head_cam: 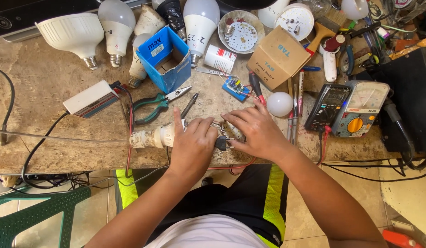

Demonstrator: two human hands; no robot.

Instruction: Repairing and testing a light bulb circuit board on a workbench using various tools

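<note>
My left hand (192,144) grips the body of a white lamp base (151,137) that lies on its side near the front edge of the stone worktop (52,78). My right hand (254,133) rests beside it, fingers curled over the lamp's open end, where a small black part (221,143) and thin wires show between the two hands. What the right fingers pinch is hidden. A small blue circuit board (234,87) lies just behind my right hand.
Green-handled pliers (153,104), a screwdriver (190,104) and a white driver box (90,98) lie to the left. Several white bulbs (116,23), a blue carton (164,57) and a brown carton (277,57) stand behind. Two multimeters (348,108) sit right. A green plastic chair (29,211) stands lower left.
</note>
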